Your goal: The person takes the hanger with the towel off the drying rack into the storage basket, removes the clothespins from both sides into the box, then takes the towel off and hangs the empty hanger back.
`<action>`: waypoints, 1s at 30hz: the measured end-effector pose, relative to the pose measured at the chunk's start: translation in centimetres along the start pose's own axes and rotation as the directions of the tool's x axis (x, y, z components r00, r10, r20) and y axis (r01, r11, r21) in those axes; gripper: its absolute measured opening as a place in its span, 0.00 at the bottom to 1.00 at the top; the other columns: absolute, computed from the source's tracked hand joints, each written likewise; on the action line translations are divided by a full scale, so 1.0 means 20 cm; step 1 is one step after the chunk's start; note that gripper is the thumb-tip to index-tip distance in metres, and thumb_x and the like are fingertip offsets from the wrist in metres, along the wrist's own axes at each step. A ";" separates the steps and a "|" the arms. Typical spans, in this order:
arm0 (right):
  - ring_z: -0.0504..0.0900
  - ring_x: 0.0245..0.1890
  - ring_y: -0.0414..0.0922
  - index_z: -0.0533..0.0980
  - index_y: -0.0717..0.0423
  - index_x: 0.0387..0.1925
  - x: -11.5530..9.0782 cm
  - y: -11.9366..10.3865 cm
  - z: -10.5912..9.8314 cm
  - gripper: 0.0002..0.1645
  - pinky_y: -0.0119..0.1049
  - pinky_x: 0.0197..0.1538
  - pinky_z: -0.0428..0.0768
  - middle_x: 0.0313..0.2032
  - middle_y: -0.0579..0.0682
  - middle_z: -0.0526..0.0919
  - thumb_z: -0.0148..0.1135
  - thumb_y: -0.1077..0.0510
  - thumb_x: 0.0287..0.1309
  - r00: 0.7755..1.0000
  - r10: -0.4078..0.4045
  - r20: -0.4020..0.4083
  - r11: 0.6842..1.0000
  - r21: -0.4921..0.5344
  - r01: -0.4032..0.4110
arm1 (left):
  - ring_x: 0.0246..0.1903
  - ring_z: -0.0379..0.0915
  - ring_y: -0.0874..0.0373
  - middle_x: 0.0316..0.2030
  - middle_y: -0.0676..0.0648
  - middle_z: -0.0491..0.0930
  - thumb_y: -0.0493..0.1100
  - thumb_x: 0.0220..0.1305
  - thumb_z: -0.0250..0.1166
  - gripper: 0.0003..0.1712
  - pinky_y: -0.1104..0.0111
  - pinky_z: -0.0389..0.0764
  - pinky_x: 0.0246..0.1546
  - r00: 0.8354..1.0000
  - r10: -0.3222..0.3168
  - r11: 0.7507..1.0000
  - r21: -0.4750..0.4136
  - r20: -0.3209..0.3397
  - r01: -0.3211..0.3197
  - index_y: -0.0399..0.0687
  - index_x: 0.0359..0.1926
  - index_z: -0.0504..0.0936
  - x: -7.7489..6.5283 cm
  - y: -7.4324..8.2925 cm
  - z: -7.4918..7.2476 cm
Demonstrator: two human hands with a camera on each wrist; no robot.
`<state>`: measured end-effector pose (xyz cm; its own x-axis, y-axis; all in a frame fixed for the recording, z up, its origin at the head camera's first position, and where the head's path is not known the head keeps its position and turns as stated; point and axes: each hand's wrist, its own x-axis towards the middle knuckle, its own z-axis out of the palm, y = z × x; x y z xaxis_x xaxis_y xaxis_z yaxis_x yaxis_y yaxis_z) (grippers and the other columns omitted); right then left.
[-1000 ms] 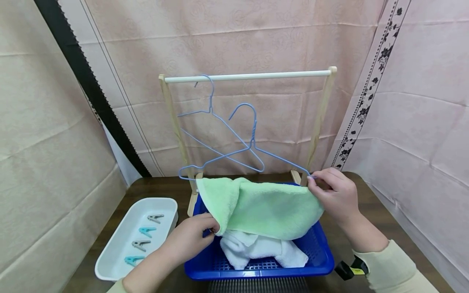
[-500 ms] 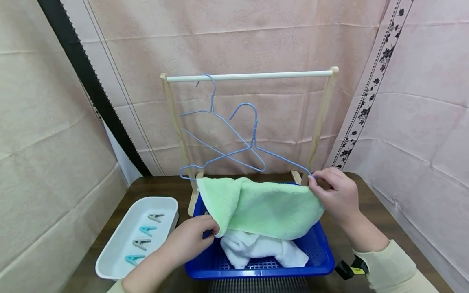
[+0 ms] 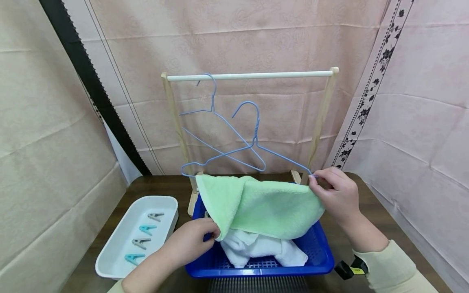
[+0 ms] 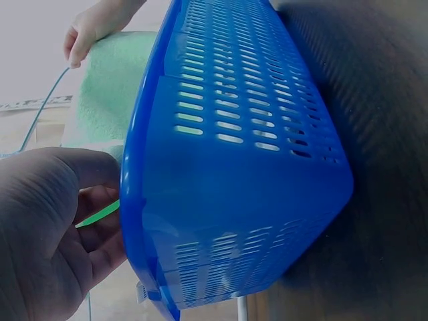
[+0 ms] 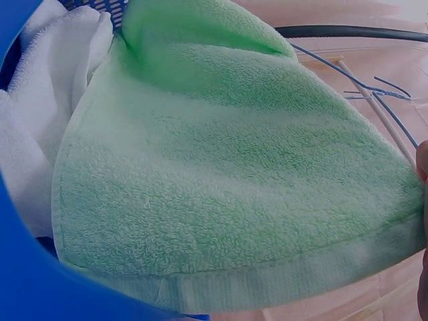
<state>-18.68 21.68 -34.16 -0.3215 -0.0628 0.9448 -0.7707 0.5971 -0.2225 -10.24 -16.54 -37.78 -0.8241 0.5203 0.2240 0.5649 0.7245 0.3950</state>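
Note:
A light green towel [image 3: 282, 207] hangs across the lower part of a blue wire hanger [image 3: 278, 155], hiding its bottom bar. My right hand [image 3: 337, 193] pinches the hanger's right end together with the towel's upper corner. At the lower left, my left hand [image 3: 192, 238] has the towel's edge between thumb and curled fingers, beside the basket rim. In the left wrist view, that hand [image 4: 50, 227] is close against the blue basket [image 4: 200, 187]. The towel [image 5: 234, 167] fills most of the right wrist view. Beneath it, a crumpled white towel [image 3: 264, 248] lies in the basket.
Behind the basket stands a wooden rack with a white rod [image 3: 253, 76]. A second blue hanger [image 3: 213, 95] hangs near its left end, overlapping the held one in view. On the left, a white tray [image 3: 110, 244] carries several grey and teal clothespins [image 3: 141, 243].
The held hanger and the towel's upper left part have risen slightly, and the hook has shifted a little right. Both hands keep their grips almost in place.

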 end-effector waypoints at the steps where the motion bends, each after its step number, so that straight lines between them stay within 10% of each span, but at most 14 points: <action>1: 0.68 0.24 0.37 0.84 0.61 0.24 0.00 0.00 0.00 0.04 0.20 0.29 0.64 0.23 0.51 0.81 0.69 0.68 0.40 1.000 0.001 -0.001 1.000 0.001 -0.001 | 0.32 0.73 0.62 0.30 0.64 0.75 0.32 0.56 0.67 0.14 0.70 0.77 0.35 1.000 -0.001 1.000 0.000 0.001 0.001 0.60 0.31 0.80 0.00 0.00 0.00; 23: 0.66 0.24 0.36 0.84 0.61 0.24 0.00 -0.01 -0.01 0.02 0.22 0.29 0.64 0.22 0.50 0.80 0.68 0.66 0.43 1.000 0.006 0.005 1.000 0.005 -0.006 | 0.30 0.71 0.63 0.30 0.61 0.76 0.32 0.56 0.67 0.14 0.70 0.76 0.33 0.999 -0.016 1.000 -0.008 0.034 0.016 0.61 0.31 0.79 -0.03 -0.01 -0.01; 30: 0.65 0.23 0.37 0.83 0.61 0.23 0.00 -0.02 -0.02 0.03 0.22 0.27 0.63 0.22 0.50 0.79 0.68 0.68 0.40 1.000 -0.007 0.001 1.000 0.005 0.007 | 0.33 0.74 0.64 0.32 0.65 0.76 0.38 0.60 0.69 0.11 0.69 0.79 0.36 0.994 -0.110 0.994 0.009 -0.016 0.110 0.62 0.33 0.79 -0.04 -0.01 -0.02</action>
<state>-18.19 21.77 -34.00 -0.3165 -0.0675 0.9462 -0.7757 0.5926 -0.2172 -9.80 -17.29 -37.71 -0.8818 0.4300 0.1939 0.4710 0.7815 0.4092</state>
